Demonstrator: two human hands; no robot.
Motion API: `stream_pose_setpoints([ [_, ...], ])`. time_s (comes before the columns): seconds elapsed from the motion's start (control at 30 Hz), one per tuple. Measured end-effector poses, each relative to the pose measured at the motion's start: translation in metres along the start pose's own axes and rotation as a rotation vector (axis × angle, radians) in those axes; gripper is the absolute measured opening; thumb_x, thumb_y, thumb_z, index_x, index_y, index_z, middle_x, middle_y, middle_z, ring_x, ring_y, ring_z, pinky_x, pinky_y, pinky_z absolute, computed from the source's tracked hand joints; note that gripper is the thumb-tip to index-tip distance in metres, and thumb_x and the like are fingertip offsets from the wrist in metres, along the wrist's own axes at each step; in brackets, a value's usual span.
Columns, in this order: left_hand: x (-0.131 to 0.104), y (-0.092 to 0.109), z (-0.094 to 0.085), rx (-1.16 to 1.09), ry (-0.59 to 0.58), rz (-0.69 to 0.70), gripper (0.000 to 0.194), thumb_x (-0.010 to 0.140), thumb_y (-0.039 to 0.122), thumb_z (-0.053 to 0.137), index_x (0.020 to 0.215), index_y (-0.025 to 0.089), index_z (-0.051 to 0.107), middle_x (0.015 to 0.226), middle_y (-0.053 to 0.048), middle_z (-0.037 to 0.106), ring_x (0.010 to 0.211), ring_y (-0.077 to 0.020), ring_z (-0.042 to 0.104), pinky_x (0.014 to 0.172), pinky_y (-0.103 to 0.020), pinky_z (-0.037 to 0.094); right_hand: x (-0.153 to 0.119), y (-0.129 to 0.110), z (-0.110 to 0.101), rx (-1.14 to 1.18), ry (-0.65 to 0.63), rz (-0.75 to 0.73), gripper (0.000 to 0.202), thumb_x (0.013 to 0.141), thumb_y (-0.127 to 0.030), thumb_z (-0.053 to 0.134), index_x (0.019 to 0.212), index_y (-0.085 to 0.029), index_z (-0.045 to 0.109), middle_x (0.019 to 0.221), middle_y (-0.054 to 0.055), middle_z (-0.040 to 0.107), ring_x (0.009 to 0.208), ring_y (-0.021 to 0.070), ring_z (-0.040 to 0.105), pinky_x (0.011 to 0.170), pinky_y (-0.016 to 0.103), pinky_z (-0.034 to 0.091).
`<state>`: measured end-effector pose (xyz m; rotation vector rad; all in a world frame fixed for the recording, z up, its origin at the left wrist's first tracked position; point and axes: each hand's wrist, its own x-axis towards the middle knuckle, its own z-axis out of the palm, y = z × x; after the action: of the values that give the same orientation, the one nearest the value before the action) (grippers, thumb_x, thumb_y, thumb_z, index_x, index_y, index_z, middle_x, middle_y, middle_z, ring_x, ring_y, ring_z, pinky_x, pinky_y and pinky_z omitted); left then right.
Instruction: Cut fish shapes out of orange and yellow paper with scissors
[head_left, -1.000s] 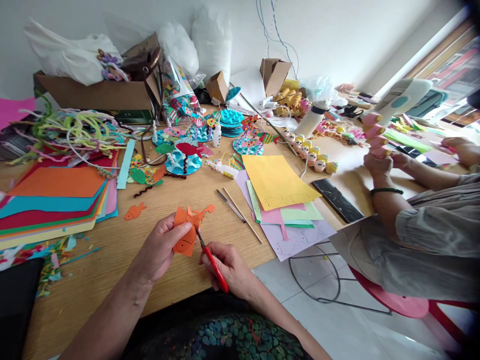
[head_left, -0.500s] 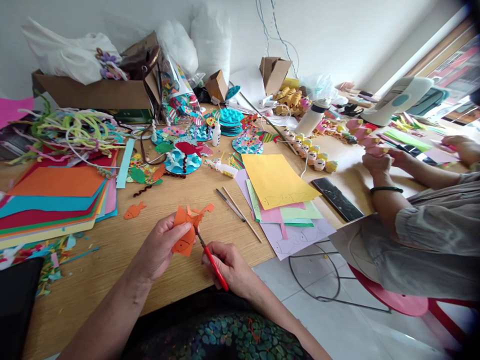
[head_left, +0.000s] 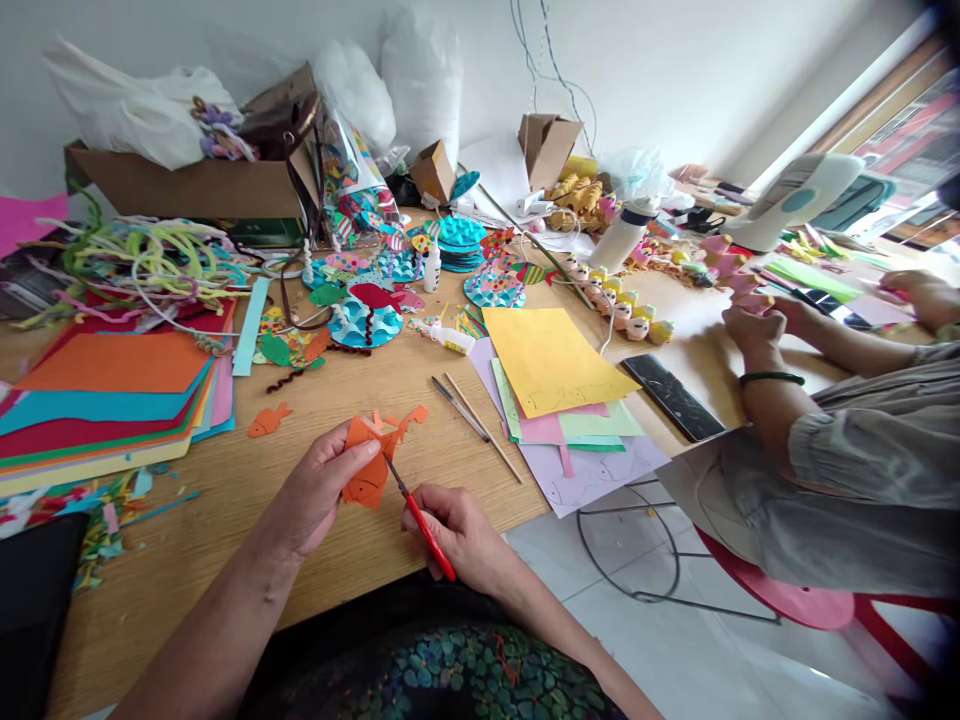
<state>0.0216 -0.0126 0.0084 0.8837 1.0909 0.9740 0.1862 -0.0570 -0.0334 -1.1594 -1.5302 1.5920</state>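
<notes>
Between thumb and fingers, my left hand (head_left: 328, 487) pinches a piece of orange paper (head_left: 365, 478) with fish outlines drawn on it. A partly cut strip sticks out from the paper's upper right. My right hand (head_left: 459, 530) is closed round red-handled scissors (head_left: 427, 534), whose blades meet the right edge of the paper. To the left of the paper, a cut-out orange fish (head_left: 268, 420) lies flat on the wooden table (head_left: 247, 540). A pen (head_left: 459, 410) and a thin wooden stick (head_left: 486, 430) rest beyond my right hand.
Stacked coloured sheets (head_left: 120, 362) and paper scraps (head_left: 112, 530) lie at left. Yellow paper (head_left: 559, 355) tops more sheets at right, near a black phone (head_left: 675, 398). Decorated blue discs (head_left: 366, 325) stand behind. A co-worker's hands (head_left: 757, 330) hold pink pieces at far right.
The scissors and the orange paper have shifted very slightly, the blades sitting a little further left against the paper. The co-worker's hands moved a little.
</notes>
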Motion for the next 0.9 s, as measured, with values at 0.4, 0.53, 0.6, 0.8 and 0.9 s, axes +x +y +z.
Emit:
stream_pose_setpoints([
  [0.4,-0.002,-0.005,0.010,-0.090,0.031,-0.049,0.020,0.062,0.030,0.073,0.069,0.017,0.059,0.058,0.006,0.055,0.053,-0.0083,0.046,0.051,-0.019,0.039,0.002,0.007,0.004,0.352,-0.082,0.066,0.046,0.080,-0.062,0.052,0.076,-0.016,0.051,0.047,-0.006,0.049,0.036,0.0065,0.043,0.036,0.017,0.028],
  [0.53,-0.002,-0.008,0.016,-0.081,0.062,-0.009,0.019,0.062,0.029,0.071,0.069,0.018,0.057,0.060,0.006,0.053,0.053,-0.0095,0.047,0.051,-0.021,0.039,0.002,0.006,0.010,0.473,-0.083,0.079,0.052,0.075,-0.066,0.055,0.077,-0.014,0.054,0.047,-0.006,0.049,0.036,0.0064,0.045,0.037,0.017,0.029],
  [0.6,-0.002,-0.009,0.019,-0.066,0.091,0.009,0.019,0.062,0.029,0.070,0.069,0.019,0.056,0.058,0.007,0.052,0.050,-0.0094,0.046,0.049,-0.022,0.038,0.002,0.007,0.012,0.503,-0.082,0.078,0.051,0.076,-0.065,0.055,0.078,-0.014,0.056,0.048,-0.006,0.049,0.036,0.0060,0.046,0.037,0.017,0.030],
  [0.8,-0.002,-0.011,0.023,-0.066,0.112,0.020,0.019,0.063,0.029,0.068,0.066,0.019,0.052,0.056,0.008,0.048,0.047,-0.0083,0.041,0.047,-0.022,0.034,0.003,0.012,0.015,0.545,-0.075,0.070,0.050,0.076,-0.064,0.056,0.081,-0.014,0.057,0.050,-0.006,0.049,0.036,0.0058,0.046,0.035,0.016,0.031],
  [0.9,-0.001,-0.013,0.022,-0.070,0.093,0.023,0.018,0.065,0.029,0.068,0.065,0.019,0.052,0.056,0.007,0.048,0.049,-0.0085,0.041,0.048,-0.021,0.034,0.004,0.012,0.014,0.525,-0.073,0.045,0.052,0.076,-0.065,0.055,0.083,-0.014,0.058,0.050,-0.006,0.049,0.036,0.0057,0.045,0.035,0.017,0.030],
])
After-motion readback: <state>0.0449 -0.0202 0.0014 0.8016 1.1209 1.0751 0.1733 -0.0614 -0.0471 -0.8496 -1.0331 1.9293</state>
